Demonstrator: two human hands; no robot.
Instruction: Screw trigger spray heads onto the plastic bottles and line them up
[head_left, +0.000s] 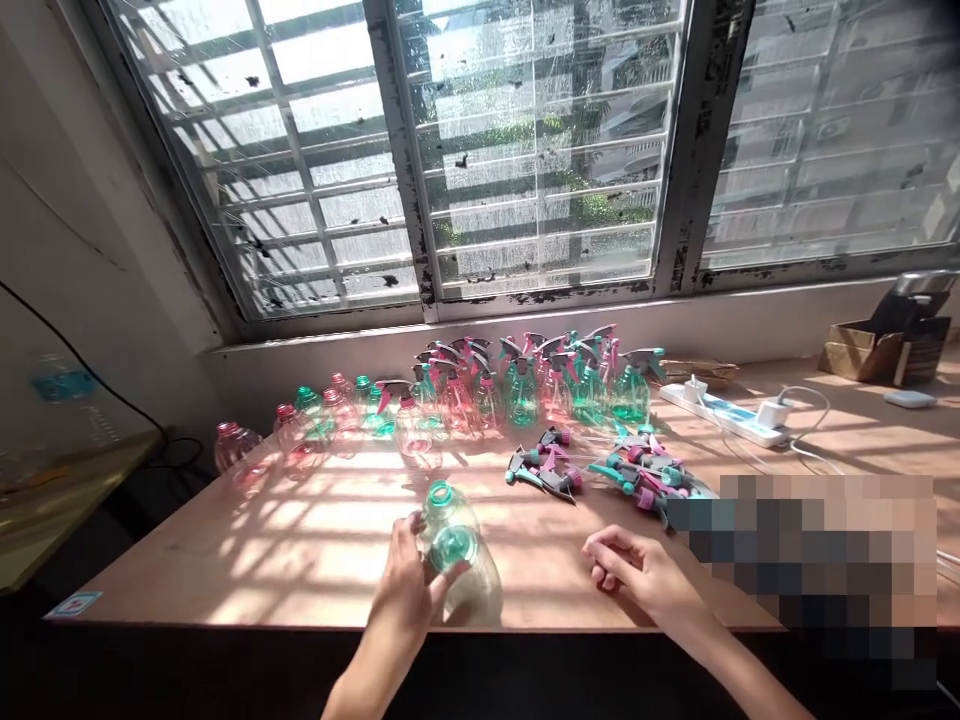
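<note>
My left hand [409,585] is wrapped round a clear green-tinted bottle [457,545] with no spray head, held upright near the table's front edge. My right hand [637,572] rests on the table to the right of it, fingers curled loosely, with nothing visible in them. A pile of loose trigger spray heads [600,468] in grey, pink and teal lies just beyond my right hand. Bottles fitted with spray heads [540,385] stand in a cluster by the window. Several open pink and green bottles [322,415] stand to the left of that cluster.
The wooden table [300,560] runs under a barred window. A white power strip [731,415] with plugs and a cable lies at the back right, with a cardboard box [885,345] behind it. A blurred patch covers the near right.
</note>
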